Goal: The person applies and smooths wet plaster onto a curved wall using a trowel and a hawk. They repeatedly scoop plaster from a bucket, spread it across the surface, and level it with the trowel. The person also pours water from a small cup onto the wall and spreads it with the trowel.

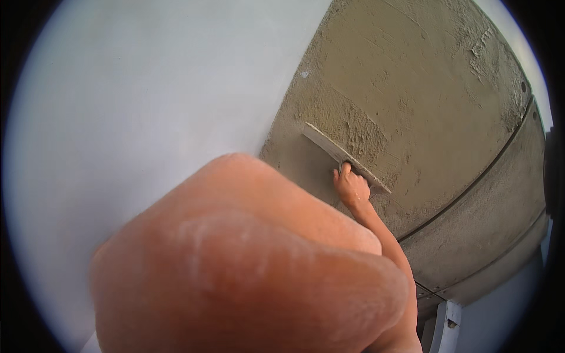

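Observation:
My right hand (352,186) grips the handle of a long, flat plastering trowel (322,141), whose blade lies diagonally against a patch of grey-brown render (412,88). The render is rough and ridged just above the blade and smoother below it. My right forearm rises from the lower right. A large, bare, dusty bent limb (241,265) fills the lower middle close to the camera; I cannot tell which part of the body it is. My left hand is not in view.
A smooth pale wall surface (147,88) spans the left, meeting the render along a straight edge. Dark seams divide the grey panels (488,223) at the right. A white upright piece (441,329) with a fitting stands at the lower right, beside a bluish-grey surface.

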Tool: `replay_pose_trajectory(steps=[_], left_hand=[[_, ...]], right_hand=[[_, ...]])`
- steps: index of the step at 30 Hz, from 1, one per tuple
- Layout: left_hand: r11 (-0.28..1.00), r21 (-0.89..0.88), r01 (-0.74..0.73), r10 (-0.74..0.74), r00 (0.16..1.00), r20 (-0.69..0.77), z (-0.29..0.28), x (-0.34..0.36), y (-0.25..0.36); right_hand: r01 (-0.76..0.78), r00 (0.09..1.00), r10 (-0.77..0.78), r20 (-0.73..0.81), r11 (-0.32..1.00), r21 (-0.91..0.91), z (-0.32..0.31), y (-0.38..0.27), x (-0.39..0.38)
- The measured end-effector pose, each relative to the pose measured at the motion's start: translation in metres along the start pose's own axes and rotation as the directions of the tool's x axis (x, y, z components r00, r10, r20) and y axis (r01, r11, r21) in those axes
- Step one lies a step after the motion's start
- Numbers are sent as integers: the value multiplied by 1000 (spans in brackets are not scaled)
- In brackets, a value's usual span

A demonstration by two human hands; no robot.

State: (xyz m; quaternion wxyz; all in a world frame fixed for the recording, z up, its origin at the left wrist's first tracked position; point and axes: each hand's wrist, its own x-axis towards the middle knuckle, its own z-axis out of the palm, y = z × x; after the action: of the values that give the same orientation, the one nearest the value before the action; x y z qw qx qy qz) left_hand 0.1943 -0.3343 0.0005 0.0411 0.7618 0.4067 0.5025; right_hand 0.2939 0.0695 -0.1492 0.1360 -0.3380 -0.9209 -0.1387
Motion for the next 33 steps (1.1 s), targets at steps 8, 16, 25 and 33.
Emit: replay_pose_trajectory(steps=[8, 16, 25, 33], left_hand=[[998, 63, -8, 1, 995, 103, -23, -9, 15], [978, 207, -21, 15, 999, 32, -38, -12, 23], [641, 465, 611, -519, 791, -323, -44, 17, -11], [628, 608, 485, -347, 874, -340, -37, 15, -45]], right_hand=[[-253, 759, 216, -614, 967, 28, -99, 61, 50], [-40, 723, 197, -662, 969, 244, -118, 92, -7], [12, 998, -9, -59, 999, 44, 142, 2, -95], [31, 998, -31, -53, 999, -10, 229, -4, -83]])
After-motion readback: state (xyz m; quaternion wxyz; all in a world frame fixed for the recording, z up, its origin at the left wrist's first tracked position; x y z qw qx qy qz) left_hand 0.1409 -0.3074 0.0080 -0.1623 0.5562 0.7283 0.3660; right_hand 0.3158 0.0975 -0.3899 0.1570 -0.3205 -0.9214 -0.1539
